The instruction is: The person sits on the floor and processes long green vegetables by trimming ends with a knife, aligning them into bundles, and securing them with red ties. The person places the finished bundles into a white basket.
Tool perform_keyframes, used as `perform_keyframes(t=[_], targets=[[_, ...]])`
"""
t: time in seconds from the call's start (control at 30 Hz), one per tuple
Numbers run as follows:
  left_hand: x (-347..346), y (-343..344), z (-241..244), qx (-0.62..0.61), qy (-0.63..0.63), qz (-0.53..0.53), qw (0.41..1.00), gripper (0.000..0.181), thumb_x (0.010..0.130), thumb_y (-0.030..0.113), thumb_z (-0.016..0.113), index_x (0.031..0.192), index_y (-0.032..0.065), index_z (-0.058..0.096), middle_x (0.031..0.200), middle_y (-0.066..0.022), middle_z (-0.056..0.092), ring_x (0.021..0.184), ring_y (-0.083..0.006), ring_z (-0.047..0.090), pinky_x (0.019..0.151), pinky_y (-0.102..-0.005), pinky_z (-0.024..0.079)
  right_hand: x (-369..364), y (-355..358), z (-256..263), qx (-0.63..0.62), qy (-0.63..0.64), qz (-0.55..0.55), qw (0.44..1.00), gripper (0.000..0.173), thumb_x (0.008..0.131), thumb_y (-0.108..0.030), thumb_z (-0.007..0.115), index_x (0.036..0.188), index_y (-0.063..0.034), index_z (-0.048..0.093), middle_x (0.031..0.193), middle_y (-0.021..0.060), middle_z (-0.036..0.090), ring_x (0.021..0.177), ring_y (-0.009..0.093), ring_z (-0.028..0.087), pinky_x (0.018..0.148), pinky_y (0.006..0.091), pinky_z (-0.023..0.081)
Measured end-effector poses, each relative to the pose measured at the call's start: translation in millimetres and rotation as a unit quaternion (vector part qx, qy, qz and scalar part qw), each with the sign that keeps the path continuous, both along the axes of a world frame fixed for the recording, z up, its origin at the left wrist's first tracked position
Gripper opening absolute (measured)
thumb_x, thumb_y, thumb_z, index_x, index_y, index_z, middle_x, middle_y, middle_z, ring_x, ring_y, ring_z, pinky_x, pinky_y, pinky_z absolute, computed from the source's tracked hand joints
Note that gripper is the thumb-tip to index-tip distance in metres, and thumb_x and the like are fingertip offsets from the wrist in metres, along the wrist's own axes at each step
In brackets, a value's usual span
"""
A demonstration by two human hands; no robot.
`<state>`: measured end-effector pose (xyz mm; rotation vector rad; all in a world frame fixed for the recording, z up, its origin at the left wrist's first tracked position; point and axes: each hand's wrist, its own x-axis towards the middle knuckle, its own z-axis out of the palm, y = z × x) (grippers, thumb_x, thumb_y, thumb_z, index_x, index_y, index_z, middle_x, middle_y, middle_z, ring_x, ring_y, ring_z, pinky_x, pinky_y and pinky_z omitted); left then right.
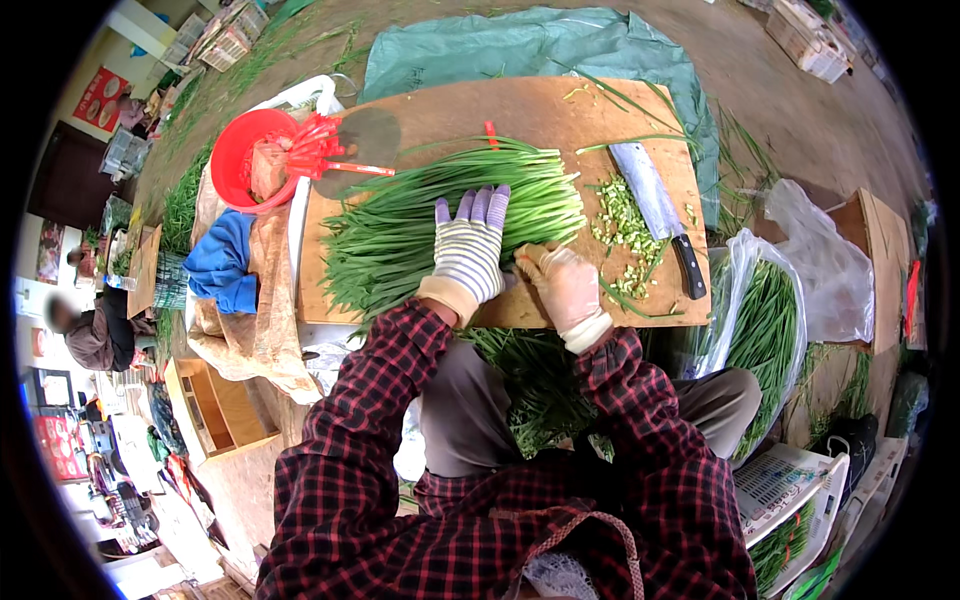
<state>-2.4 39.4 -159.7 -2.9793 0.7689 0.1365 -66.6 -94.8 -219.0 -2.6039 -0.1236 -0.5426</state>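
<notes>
A large bundle of garlic chives [420, 217] lies across the wooden board [450, 112], its pale cut ends to the right. My left hand [472, 244], in a striped glove with purple fingertips, rests flat on the bundle with its fingers extended. At the bundle's near edge is my right hand [559, 289], in a pale glove, with fingers curled. A small orange-red spot shows at its fingers; what they hold is hidden. Beyond the bundle's far side, a short red strip [491, 135] sticks out. Chopped stem ends [626, 225] lie beside a cleaver [652, 199] with a black handle.
A red bowl [225, 161] with red strips and a block stands at the board's left, above a blue cloth [225, 262]. Bagged chives [765, 322] stand at right, near a white crate [780, 487]. Green sheeting [525, 45] lies beyond. Another person [101, 330] sits far left.
</notes>
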Motion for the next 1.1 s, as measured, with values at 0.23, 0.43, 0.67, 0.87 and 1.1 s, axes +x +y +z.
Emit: perform_keyframes(t=[0.23, 0.43, 0.67, 0.87, 1.1], targets=[[56, 11, -63, -0.061, -0.158, -0.020, 0.985, 0.052, 0.080, 0.024, 0.051, 0.129, 0.0100, 0.043, 0.112, -0.0140, 0.058, 0.099, -0.0277, 0.058, 0.088, -0.0466, 0.044, 17, 24, 47, -0.081, 0.042, 0.112, 0.990, 0.014, 0.079, -0.023, 0.064, 0.085, -0.0114, 0.069, 0.074, 0.0109, 0.063, 0.068, 0.027, 0.063, 0.056, 0.0377, 0.049], [35, 0, 6, 0.077, 0.049, -0.070, 0.993, 0.074, 0.064, 0.041, 0.072, 0.124, 0.0046, 0.047, 0.110, -0.0130, 0.058, 0.098, -0.0290, 0.057, 0.087, -0.0414, 0.044, 89, -1, 81, 0.190, 0.074, 0.165, 0.965, 0.027, 0.084, -0.033, 0.057, 0.087, -0.0087, 0.069, 0.085, 0.0156, 0.065, 0.080, 0.033, 0.062, 0.071, 0.0420, 0.049], [23, 5, -15, -0.109, -0.073, -0.077, 0.988, 0.088, 0.061, 0.048, 0.071, 0.131, 0.0034, 0.042, 0.122, -0.0166, 0.051, 0.111, -0.0320, 0.049, 0.100, -0.0453, 0.034, 196, -31, 29, -0.090, 0.234, 0.088, 0.964, 0.030, 0.086, -0.029, 0.053, 0.099, -0.0041, 0.065, 0.099, 0.0212, 0.064, 0.096, 0.035, 0.061, 0.083, 0.0424, 0.047], [41, 16, -2, -0.093, -0.057, -0.056, 0.992, 0.115, 0.053, 0.056, 0.077, 0.140, 0.0009, 0.025, 0.146, -0.0203, 0.025, 0.136, -0.0351, 0.022, 0.113, -0.0465, 0.013, 174, -12, 44, -0.185, 0.333, 0.255, 0.889, 0.026, 0.078, -0.017, 0.051, 0.087, 0.0007, 0.067, 0.093, 0.0232, 0.064, 0.090, 0.038, 0.061, 0.080, 0.0453, 0.046], [86, -4, 14, -0.029, 0.184, -0.062, 0.981, 0.125, 0.046, 0.058, 0.082, 0.140, -0.0030, 0.024, 0.122, -0.0251, 0.053, 0.113, -0.0385, 0.052, 0.096, -0.0397, 0.042, 222, -40, 50, 0.053, 0.483, 0.230, 0.843, 0.035, 0.088, -0.031, 0.046, 0.099, -0.0035, 0.066, 0.091, 0.0174, 0.066, 0.087, 0.033, 0.062, 0.079, 0.0407, 0.045]])
